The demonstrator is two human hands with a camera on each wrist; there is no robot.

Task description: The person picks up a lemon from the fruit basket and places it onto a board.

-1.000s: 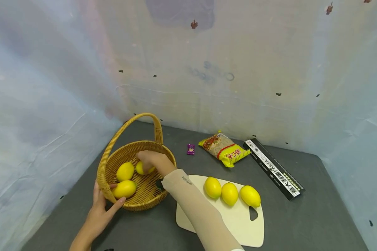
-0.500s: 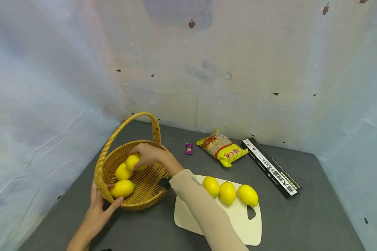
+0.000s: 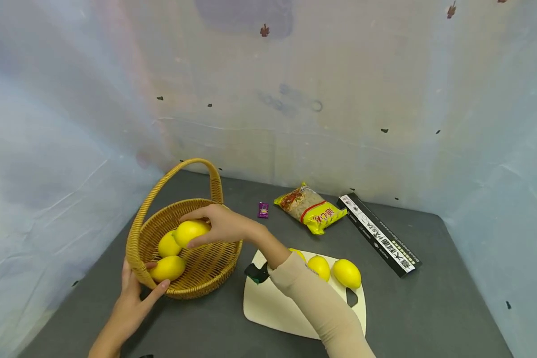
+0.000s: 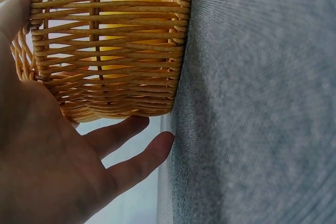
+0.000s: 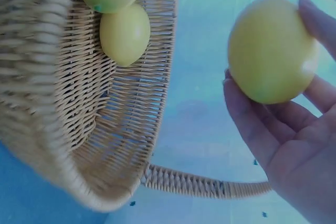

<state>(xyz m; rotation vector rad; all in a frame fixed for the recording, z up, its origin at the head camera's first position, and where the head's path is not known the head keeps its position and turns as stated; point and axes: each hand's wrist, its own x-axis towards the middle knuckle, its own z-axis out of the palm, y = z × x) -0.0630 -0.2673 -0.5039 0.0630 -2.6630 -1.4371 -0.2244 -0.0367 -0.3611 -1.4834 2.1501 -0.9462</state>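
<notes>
A wicker basket (image 3: pixel 210 283) with a tall arched handle stands on the left of the table. My left hand (image 3: pixel 130 306) grips its near left rim by the handle's foot; in the left wrist view, two fingers spread beside the woven wall (image 4: pixel 115 51). Over the basket, my right hand (image 3: pixel 225 226) holds a lemon (image 3: pixel 191 232) between thumb and fingers. The right wrist view shows this lemon (image 5: pixel 270 51) raised above the rim. Inside the basket lie two more lemons, one nearer (image 3: pixel 167 268) and one behind it (image 3: pixel 167 244).
Right of the basket lies a cream cutting board (image 3: pixel 277 311) bearing lemons (image 3: pixel 346 273), partly hidden by my right sleeve (image 3: pixel 322 303). Behind are a small purple packet (image 3: pixel 263 210), a yellow food bag (image 3: pixel 311 209) and a long black pasta box (image 3: pixel 380 233). Sheeting (image 3: pixel 268 124) encloses the table.
My right hand has lifted the lemon from the basket floor to above the other two, its forearm swinging across the board. My left hand keeps its grip. The view has shifted slightly right.
</notes>
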